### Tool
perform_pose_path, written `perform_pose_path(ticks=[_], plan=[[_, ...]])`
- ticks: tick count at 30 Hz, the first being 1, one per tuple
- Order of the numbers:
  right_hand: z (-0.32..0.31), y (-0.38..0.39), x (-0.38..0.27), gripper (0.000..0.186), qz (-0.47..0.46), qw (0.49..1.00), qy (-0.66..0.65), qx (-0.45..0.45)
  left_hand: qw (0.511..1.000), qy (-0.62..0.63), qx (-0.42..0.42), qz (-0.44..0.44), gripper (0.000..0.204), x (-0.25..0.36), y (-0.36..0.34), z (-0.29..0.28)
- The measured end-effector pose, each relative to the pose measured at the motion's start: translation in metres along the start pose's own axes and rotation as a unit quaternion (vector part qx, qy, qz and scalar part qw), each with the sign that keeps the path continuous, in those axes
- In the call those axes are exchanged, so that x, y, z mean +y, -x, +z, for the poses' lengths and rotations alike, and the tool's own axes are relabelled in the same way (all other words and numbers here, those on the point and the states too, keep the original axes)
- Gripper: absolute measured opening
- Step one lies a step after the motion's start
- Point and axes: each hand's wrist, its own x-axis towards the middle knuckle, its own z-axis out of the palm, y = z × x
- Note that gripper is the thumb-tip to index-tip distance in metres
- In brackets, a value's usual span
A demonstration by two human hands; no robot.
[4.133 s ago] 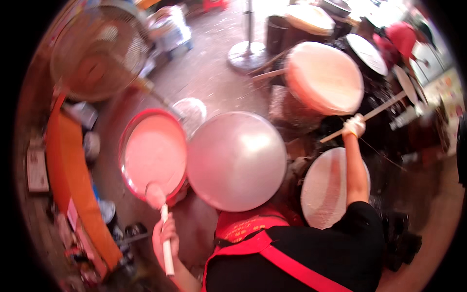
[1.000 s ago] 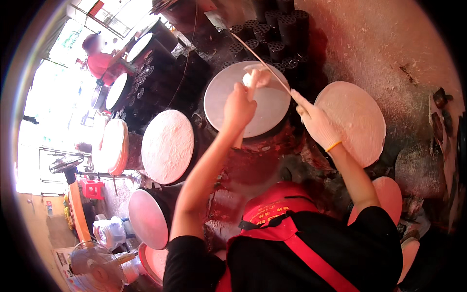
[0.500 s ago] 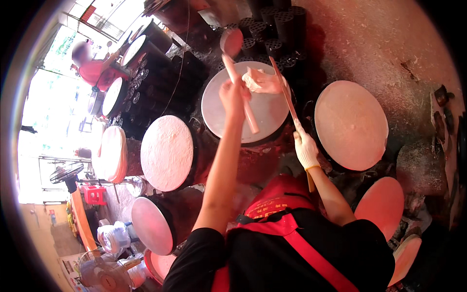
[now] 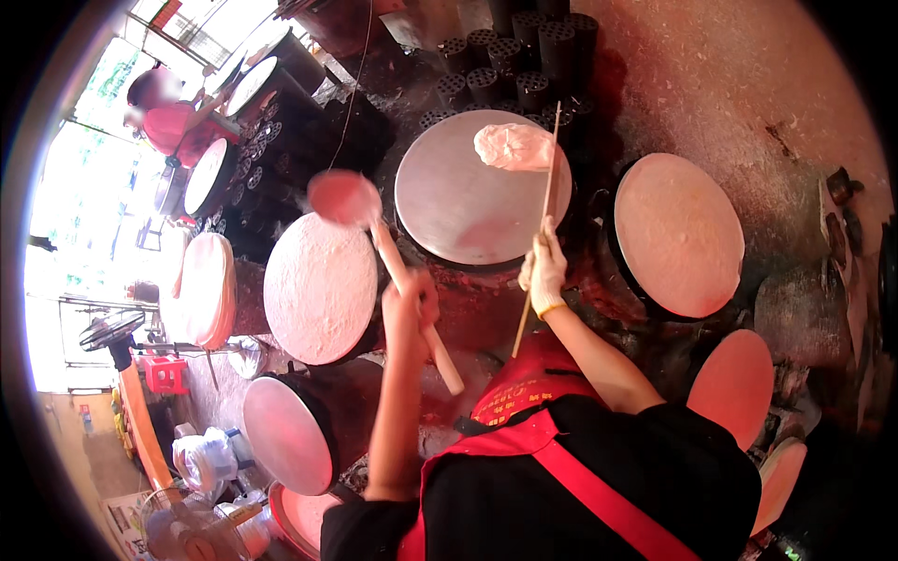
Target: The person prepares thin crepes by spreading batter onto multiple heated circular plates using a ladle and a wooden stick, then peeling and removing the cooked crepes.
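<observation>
My bare left hand (image 4: 409, 301) is closed around the wooden handle of a round-headed ladle (image 4: 343, 197). Its reddish head is motion-blurred and hangs over the upper edge of the left griddle, which a bumpy pale sheet of batter (image 4: 318, 290) covers. In a white glove, my right hand (image 4: 545, 266) grips a long, thin flat spatula (image 4: 554, 168). The blade points away from me, over the right part of the middle round griddle (image 4: 458, 215). Against the blade sits a soft white lump of dough (image 4: 513, 147); the rest of that plate is bare.
To the right stands another griddle with a smooth pale sheet (image 4: 678, 234). Perforated black coal cylinders (image 4: 505, 56) are stacked behind the middle griddle. A bare griddle (image 4: 290, 435) is at lower left, near a fan (image 4: 192, 528). Another person (image 4: 178, 126) works at far left.
My left hand has swung the ladle from above the middle griddle left and toward me. The dough lump is now gathered against the spatula, which stands more upright; my right hand has moved slightly left.
</observation>
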Motion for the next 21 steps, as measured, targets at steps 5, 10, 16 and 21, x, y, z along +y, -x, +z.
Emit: perform_pose_path(ticks=[5, 10, 16, 21], plan=[[0.076, -0.047, -0.007, 0.039, -0.018, 0.998, 0.063, 0.012, 0.993, 0.011, 0.081, -0.084, 0.016, -0.068, 0.048, -0.058], [0.088, -0.079, -0.028, 0.036, 0.062, 0.983, 0.154, -0.077, 0.985, 0.004, 0.113, -0.132, 0.014, -0.084, 0.073, -0.092], [0.0, -0.015, -0.051, 0.038, 0.002, 0.986, 0.162, -0.026, 0.984, 0.02, 0.087, -0.152, 0.012, -0.086, 0.076, -0.115], [0.006, 0.004, -0.035, 0.043, 0.034, 0.976, 0.212, -0.033, 0.987, 0.0, 0.093, -0.129, 0.008, -0.094, 0.078, -0.118]])
